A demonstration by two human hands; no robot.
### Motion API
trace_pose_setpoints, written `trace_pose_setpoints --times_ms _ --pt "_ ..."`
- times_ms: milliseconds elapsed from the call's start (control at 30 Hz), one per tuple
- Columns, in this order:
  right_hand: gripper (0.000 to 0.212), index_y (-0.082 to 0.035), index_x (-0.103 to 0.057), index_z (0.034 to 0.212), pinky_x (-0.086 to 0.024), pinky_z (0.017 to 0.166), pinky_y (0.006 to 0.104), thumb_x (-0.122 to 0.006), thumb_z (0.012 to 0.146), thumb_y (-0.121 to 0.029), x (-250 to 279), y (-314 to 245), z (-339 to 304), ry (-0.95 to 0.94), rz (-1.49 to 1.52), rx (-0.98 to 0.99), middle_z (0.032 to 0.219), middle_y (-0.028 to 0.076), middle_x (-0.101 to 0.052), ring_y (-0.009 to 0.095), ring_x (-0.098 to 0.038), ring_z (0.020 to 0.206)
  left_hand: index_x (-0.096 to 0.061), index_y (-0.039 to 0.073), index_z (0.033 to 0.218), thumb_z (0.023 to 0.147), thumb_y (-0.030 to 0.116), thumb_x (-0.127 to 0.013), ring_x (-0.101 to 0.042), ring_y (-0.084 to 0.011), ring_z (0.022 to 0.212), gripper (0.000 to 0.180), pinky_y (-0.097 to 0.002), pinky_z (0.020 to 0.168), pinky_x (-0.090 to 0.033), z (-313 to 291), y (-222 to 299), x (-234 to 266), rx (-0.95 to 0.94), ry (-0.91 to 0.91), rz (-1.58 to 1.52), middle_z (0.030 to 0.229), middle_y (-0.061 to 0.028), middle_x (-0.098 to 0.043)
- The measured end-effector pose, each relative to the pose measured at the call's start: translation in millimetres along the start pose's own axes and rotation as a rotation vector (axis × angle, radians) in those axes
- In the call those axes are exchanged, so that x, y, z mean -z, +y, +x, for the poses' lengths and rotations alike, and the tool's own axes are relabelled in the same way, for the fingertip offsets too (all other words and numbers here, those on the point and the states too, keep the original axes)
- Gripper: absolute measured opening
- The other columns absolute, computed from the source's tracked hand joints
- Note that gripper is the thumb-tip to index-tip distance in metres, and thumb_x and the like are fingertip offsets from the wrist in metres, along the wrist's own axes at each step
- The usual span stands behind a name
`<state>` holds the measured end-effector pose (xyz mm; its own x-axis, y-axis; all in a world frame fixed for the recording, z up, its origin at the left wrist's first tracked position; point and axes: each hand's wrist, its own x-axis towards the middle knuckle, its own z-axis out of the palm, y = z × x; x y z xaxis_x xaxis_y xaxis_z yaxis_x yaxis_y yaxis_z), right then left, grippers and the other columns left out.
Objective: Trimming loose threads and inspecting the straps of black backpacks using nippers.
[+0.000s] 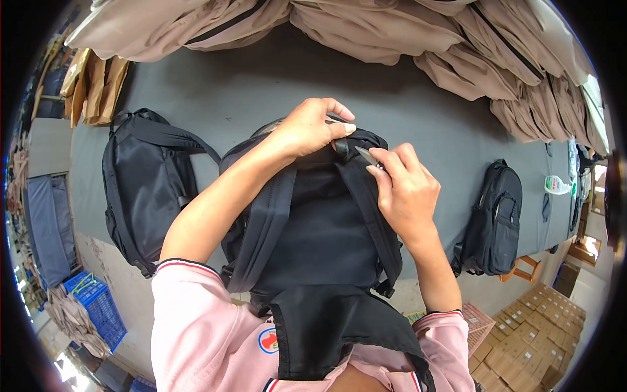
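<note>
A black backpack (320, 228) lies in front of me with its two shoulder straps facing up. At its far end my left hand (313, 127) is closed, thumb and fingers pinching the fabric by the top edge. A short dark loop (341, 149) hangs just below the left thumb. My right hand (408, 186) is closed round small thread snips (367, 155), whose pointed silver blade points at the top of the right strap, close to that loop. Most of the snips is hidden inside the fingers.
Another black backpack (153, 189) lies left on the grey table (196, 85), a smaller one (498, 219) right. Beige fabric pieces (366, 32) are heaped along the far side. A spray bottle (557, 185) is at far right. A blue crate (98, 310) and cardboard boxes (532, 333) stand below.
</note>
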<state>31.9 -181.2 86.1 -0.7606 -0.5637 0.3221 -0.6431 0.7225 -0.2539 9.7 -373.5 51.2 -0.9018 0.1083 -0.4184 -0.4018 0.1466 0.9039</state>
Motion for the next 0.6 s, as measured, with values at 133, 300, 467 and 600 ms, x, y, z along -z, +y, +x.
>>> trace_pose_setpoints --times_ms 133,300,467,600 --pt "0.024 -0.01 -0.062 0.091 -0.047 0.057 0.0315 -0.071 0.069 -0.009 2 -1 2 -0.021 0.101 0.012 0.082 0.003 -0.052 0.021 -0.057 0.062 -0.059 -0.001 0.105 0.084 0.015 -0.066 -0.056 -0.0114 0.077 0.027 -0.0253 0.07 -0.045 2 -2 -1 -0.002 -0.01 0.009 0.085 -0.0077 -0.063" --pt "0.027 -0.01 -0.061 0.094 -0.047 0.057 0.0316 -0.071 0.068 -0.009 3 -3 6 -0.094 0.048 0.044 0.085 0.003 -0.053 0.022 -0.057 0.062 -0.06 0.0 0.104 0.084 0.015 -0.066 -0.057 -0.0117 0.079 0.027 -0.0259 0.071 -0.045 4 -6 -2 -0.029 0.005 0.011 0.086 -0.0077 -0.063" --pt "0.023 -0.01 -0.062 0.089 -0.048 0.056 0.032 -0.072 0.068 -0.009 3 -1 8 -0.102 0.03 0.05 0.081 0.003 -0.053 0.023 -0.057 0.06 -0.059 0.0 0.105 0.084 0.016 -0.066 -0.056 -0.0117 0.079 0.027 -0.0256 0.071 -0.045 3 -4 -3 -0.014 -0.012 0.02 0.086 -0.0072 -0.063" --pt "0.021 -0.01 -0.063 0.088 -0.048 0.056 0.032 -0.071 0.068 -0.009 1 5 6 0.004 0.026 0.037 0.08 0.003 -0.053 0.023 -0.057 0.061 -0.059 0.0 0.105 0.084 0.015 -0.066 -0.056 -0.0115 0.079 0.027 -0.025 0.071 -0.045 2 2 -1 0.035 -0.025 0.006 0.086 -0.0071 -0.063"
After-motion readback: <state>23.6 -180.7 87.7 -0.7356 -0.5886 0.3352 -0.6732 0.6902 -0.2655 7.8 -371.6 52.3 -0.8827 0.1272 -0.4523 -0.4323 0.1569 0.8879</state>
